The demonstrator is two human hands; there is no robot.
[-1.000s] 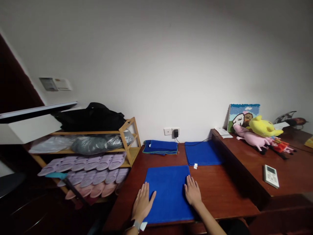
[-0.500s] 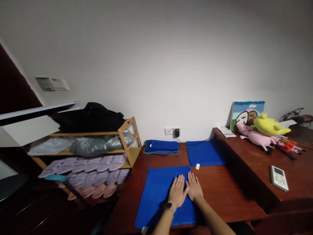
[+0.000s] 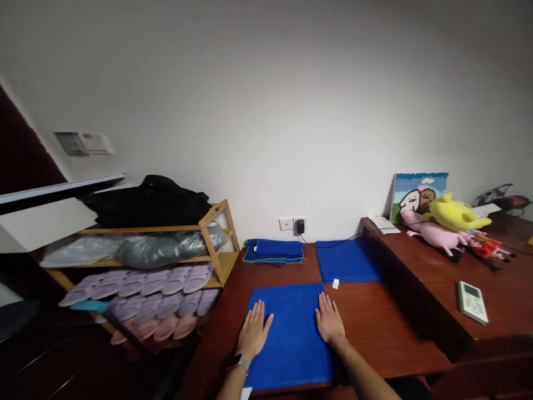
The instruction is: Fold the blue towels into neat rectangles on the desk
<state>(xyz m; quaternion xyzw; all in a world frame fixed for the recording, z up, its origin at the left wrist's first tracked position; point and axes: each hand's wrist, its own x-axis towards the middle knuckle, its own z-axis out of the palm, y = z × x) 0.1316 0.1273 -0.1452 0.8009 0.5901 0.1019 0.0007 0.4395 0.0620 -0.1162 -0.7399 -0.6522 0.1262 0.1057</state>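
A blue cloth (image 3: 291, 333) lies flat near the front of the reddish-brown table, a white tag showing at its lower left corner. On its left edge rests my left hand (image 3: 252, 331), palm down with fingers stretched out and a watch on the wrist. My right hand (image 3: 330, 319) lies flat over the right edge, its fingers also extended. Behind the right hand is a squared blue cloth (image 3: 348, 261) with a white tag. Several folded blue cloths (image 3: 275, 251) with green edging are stacked at the back left of the table.
A wooden rack (image 3: 220, 244) with purple and pink slippers stands to the left. At the right, a higher desk (image 3: 433, 266) holds plush toys (image 3: 453, 214), a white remote (image 3: 473, 303) and a picture (image 3: 422, 191). A black plug (image 3: 300, 226) with a cord sits in the wall socket.
My left hand has slid left across the blue cloth, from beside the right hand to the left edge. The right hand stays almost in place. The view has shifted slightly.
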